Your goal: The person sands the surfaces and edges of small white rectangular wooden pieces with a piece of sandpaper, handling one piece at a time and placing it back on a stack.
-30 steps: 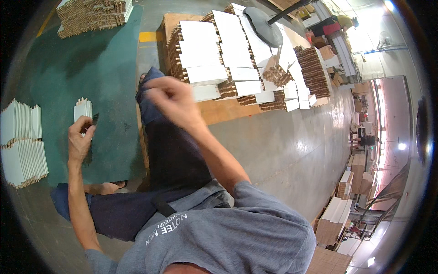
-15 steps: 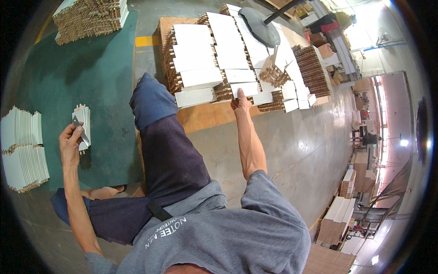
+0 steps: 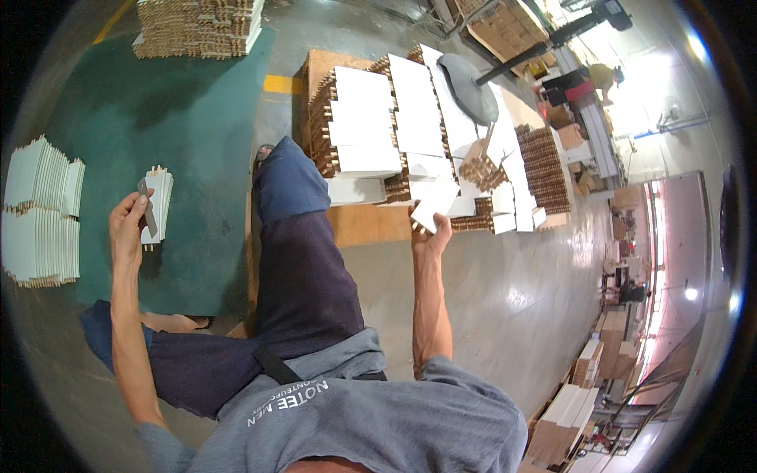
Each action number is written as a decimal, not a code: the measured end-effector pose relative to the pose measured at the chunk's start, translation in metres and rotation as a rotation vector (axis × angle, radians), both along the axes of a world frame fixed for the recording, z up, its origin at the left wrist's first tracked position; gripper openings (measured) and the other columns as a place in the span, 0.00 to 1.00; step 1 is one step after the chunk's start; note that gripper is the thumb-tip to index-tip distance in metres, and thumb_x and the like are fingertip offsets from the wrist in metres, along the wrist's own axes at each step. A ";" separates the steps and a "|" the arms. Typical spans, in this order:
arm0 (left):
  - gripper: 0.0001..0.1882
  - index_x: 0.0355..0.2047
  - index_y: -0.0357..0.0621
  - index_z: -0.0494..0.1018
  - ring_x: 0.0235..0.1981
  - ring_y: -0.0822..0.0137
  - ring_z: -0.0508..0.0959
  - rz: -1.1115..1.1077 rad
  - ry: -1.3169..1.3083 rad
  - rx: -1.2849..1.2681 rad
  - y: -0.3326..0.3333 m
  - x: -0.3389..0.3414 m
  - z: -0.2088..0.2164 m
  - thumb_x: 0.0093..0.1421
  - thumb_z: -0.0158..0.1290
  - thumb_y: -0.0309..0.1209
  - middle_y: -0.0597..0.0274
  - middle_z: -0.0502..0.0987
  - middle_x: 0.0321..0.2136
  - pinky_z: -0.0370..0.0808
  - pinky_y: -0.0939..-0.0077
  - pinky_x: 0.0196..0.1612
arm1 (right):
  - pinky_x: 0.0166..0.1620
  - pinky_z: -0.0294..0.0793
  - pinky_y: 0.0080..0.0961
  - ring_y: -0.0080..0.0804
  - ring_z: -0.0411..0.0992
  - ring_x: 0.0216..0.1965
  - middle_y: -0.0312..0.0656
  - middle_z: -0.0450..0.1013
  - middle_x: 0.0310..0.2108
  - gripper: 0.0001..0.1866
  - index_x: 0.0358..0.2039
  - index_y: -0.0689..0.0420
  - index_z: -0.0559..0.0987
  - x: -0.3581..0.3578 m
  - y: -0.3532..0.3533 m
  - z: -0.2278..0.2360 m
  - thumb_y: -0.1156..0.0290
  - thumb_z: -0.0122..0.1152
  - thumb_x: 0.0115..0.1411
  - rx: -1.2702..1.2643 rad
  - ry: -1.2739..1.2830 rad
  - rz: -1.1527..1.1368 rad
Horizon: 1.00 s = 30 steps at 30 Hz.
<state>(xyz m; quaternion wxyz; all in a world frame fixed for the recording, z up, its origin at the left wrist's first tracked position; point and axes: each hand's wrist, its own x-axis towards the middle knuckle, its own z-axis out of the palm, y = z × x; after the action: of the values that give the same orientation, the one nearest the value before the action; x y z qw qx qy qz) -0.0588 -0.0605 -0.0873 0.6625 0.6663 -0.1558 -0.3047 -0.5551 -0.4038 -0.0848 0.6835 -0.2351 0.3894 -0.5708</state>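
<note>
My left hand (image 3: pixel 128 225) grips a flat grey metal strip (image 3: pixel 147 209), like a blade or scraper, between thumb and fingers. Just beside it, a small stack of white boards (image 3: pixel 162 201) with wooden dowels poking out of its ends lies on a green surface (image 3: pixel 206 110). At the near edge of the large board stacks (image 3: pixel 359 114), my right hand (image 3: pixel 430 238) is closed on a white board (image 3: pixel 433 206) with short dowels at its near end. The board is tilted, its far part overlapping the stacks in view, so I cannot tell whether it still touches them.
Rows of doweled white boards (image 3: pixel 41 189) stand at the far left, and a taller stack (image 3: pixel 201 27) at the back. A dark rounded plate (image 3: pixel 467 88) on a black pole hangs over the large stacks. Concrete floor (image 3: pixel 505 292) stretches right. Another person (image 3: pixel 603 77) is far back.
My right hand has gripped a white board at the stacks' edge and drawn it toward me, tilting it. My left hand keeps the metal strip beside the small stack. The whole view has shifted.
</note>
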 end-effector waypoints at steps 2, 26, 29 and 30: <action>0.13 0.46 0.37 0.80 0.30 0.79 0.72 0.013 -0.006 -0.002 -0.004 -0.001 -0.002 0.66 0.55 0.31 0.72 0.76 0.32 0.69 0.82 0.34 | 0.53 0.80 0.43 0.50 0.73 0.53 0.57 0.71 0.52 0.35 0.61 0.70 0.62 0.023 0.024 0.043 0.76 0.50 0.50 -0.123 -0.150 0.208; 0.06 0.36 0.33 0.79 0.24 0.65 0.75 0.370 -0.739 -0.071 0.004 -0.015 0.053 0.60 0.56 0.22 0.57 0.77 0.28 0.72 0.73 0.28 | 0.45 0.78 0.38 0.42 0.73 0.47 0.56 0.69 0.57 0.31 0.66 0.61 0.63 0.334 0.180 0.040 0.51 0.31 0.73 0.202 -0.006 1.591; 0.06 0.36 0.34 0.79 0.25 0.59 0.77 0.370 -0.906 -0.060 -0.006 -0.010 0.043 0.58 0.56 0.20 0.55 0.77 0.29 0.75 0.68 0.29 | 0.44 0.79 0.37 0.40 0.74 0.46 0.55 0.71 0.55 0.31 0.65 0.60 0.64 0.340 0.189 0.049 0.51 0.29 0.73 0.176 0.084 1.580; 0.07 0.37 0.35 0.80 0.26 0.56 0.77 0.371 -0.970 -0.052 -0.006 -0.009 0.038 0.57 0.56 0.20 0.54 0.77 0.29 0.75 0.66 0.30 | 0.44 0.79 0.37 0.40 0.74 0.46 0.55 0.71 0.55 0.31 0.65 0.60 0.64 0.342 0.191 0.050 0.51 0.29 0.73 0.186 0.112 1.572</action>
<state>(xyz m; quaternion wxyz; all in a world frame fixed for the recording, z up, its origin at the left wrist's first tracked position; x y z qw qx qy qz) -0.0682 -0.0669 -0.0496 0.5734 0.7305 -0.3319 0.1656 -0.2134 -0.2131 -0.0349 0.8826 -0.4113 0.1892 0.1265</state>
